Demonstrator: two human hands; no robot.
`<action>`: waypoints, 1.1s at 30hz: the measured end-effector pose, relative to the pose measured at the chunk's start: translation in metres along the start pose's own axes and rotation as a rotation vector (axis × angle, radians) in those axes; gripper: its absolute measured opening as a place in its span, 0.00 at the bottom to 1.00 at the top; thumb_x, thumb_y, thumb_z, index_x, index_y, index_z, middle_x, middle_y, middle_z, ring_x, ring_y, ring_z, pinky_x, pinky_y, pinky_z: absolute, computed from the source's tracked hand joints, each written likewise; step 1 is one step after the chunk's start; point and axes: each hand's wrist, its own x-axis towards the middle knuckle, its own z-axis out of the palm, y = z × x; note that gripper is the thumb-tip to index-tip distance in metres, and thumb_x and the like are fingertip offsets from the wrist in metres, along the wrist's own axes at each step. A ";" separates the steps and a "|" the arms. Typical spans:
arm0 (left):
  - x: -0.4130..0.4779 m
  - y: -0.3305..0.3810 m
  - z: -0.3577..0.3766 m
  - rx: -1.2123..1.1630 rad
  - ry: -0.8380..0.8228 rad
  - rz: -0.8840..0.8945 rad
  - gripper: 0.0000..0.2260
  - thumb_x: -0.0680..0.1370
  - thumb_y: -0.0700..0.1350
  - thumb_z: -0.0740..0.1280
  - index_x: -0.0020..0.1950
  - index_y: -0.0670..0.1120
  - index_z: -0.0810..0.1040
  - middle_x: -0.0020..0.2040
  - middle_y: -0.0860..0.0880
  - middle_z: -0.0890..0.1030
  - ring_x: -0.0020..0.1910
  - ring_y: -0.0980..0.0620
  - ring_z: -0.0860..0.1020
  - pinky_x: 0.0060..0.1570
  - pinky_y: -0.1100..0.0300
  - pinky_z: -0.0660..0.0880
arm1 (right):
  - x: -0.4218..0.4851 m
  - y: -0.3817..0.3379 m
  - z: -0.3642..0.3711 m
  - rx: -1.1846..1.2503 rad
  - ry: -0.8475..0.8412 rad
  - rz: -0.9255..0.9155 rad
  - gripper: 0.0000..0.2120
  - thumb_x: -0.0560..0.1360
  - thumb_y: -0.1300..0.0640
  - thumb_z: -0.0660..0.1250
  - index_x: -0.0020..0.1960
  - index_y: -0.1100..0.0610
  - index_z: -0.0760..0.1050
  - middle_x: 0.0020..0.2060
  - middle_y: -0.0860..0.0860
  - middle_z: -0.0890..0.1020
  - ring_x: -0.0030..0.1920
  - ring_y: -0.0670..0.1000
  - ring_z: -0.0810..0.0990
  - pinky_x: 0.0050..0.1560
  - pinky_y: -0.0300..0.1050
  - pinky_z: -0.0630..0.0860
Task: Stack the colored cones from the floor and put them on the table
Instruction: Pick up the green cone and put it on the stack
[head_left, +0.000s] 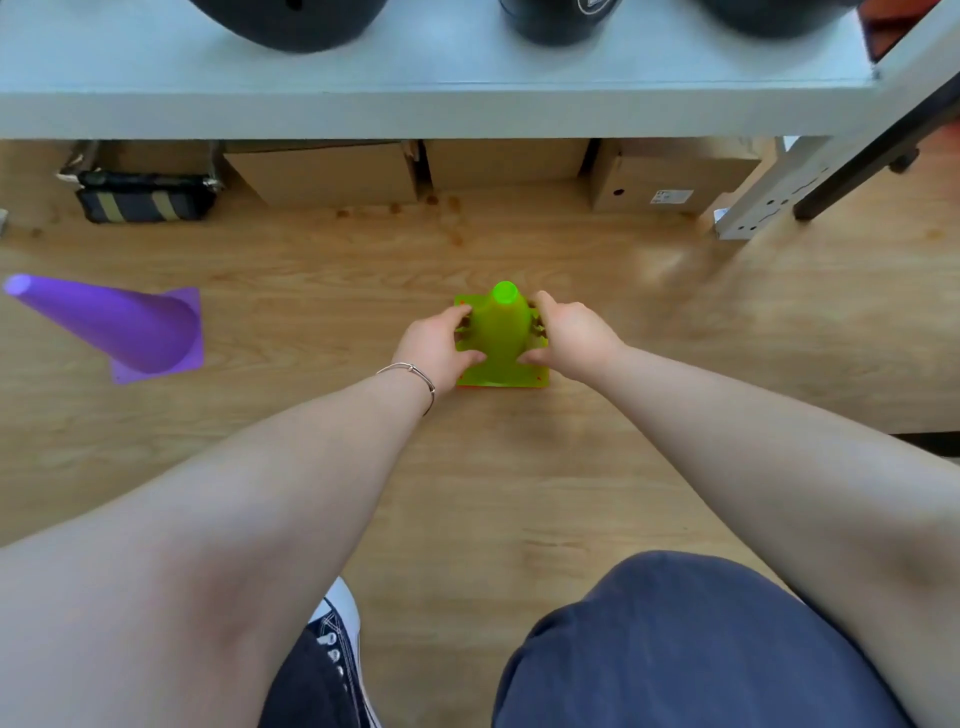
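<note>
A green cone (500, 332) stands upright on the wooden floor in the middle of the head view. An orange edge (498, 386) shows under its square base, so it sits on an orange cone. My left hand (435, 344) grips the green cone's left side and my right hand (570, 335) grips its right side, fingers wrapped around the body. A purple cone (124, 327) lies on its side on the floor at the left, tip pointing left. The grey table (415, 109) runs across the top of the view.
Dark helmets (291, 21) rest on the table. Under it sit cardboard boxes (332, 174) and a dark striped bag (143, 200). A table leg (763, 197) and a black leg (872, 156) stand at the right. My knee and shoe are at the bottom.
</note>
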 end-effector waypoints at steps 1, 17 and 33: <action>0.001 0.000 0.001 -0.003 0.003 -0.001 0.32 0.69 0.47 0.77 0.72 0.49 0.71 0.64 0.47 0.81 0.61 0.47 0.80 0.63 0.51 0.76 | 0.001 0.001 0.000 0.002 -0.003 0.002 0.35 0.69 0.47 0.77 0.68 0.57 0.66 0.54 0.61 0.82 0.55 0.63 0.81 0.50 0.54 0.78; -0.009 0.013 -0.018 0.568 -0.105 0.096 0.31 0.78 0.55 0.65 0.77 0.47 0.57 0.68 0.41 0.72 0.64 0.38 0.74 0.60 0.45 0.73 | -0.001 0.008 -0.030 -0.535 0.052 -0.257 0.34 0.72 0.44 0.72 0.72 0.55 0.65 0.62 0.56 0.75 0.62 0.60 0.74 0.53 0.54 0.74; -0.056 -0.004 -0.148 0.699 0.435 -0.129 0.26 0.78 0.53 0.64 0.73 0.45 0.63 0.74 0.43 0.67 0.78 0.44 0.59 0.74 0.41 0.56 | 0.019 -0.131 -0.123 -0.511 0.272 -0.435 0.31 0.77 0.47 0.67 0.75 0.54 0.62 0.67 0.56 0.72 0.63 0.61 0.73 0.58 0.56 0.73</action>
